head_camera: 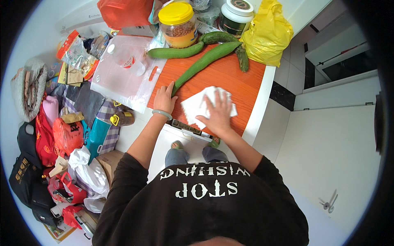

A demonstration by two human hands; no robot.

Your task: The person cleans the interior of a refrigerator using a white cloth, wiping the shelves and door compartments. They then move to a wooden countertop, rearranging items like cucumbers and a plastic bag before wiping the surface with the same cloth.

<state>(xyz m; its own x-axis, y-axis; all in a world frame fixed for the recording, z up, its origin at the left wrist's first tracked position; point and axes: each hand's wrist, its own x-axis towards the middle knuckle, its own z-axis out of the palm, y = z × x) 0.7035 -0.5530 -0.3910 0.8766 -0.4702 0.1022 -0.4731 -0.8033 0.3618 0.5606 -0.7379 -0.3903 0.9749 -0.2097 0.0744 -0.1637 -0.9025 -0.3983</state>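
Observation:
My right hand (218,114) lies flat with spread fingers on a white cloth or paper towel (197,107) on the orange wood-grain tabletop (246,89). At the table's near edge, my left hand (165,99), with a bangle on its wrist, touches the lower end of a long green gourd (203,64). Whether its fingers grip the gourd cannot be told. Behind that gourd lie a second green gourd (177,52) and darker, wrinkled ones (215,37). A clear plastic bottle (126,60) lies on a transparent plastic sheet (106,77) left of my left hand.
A yellow-lidded jar (178,27), a white-lidded tub (236,18) and a yellow plastic bag (267,33) stand along the back. Below the table's near edge is an open drawer (187,130). Bags, an oil bottle (123,118) and a cardboard box (110,163) crowd the left. A white door (329,147) is at right.

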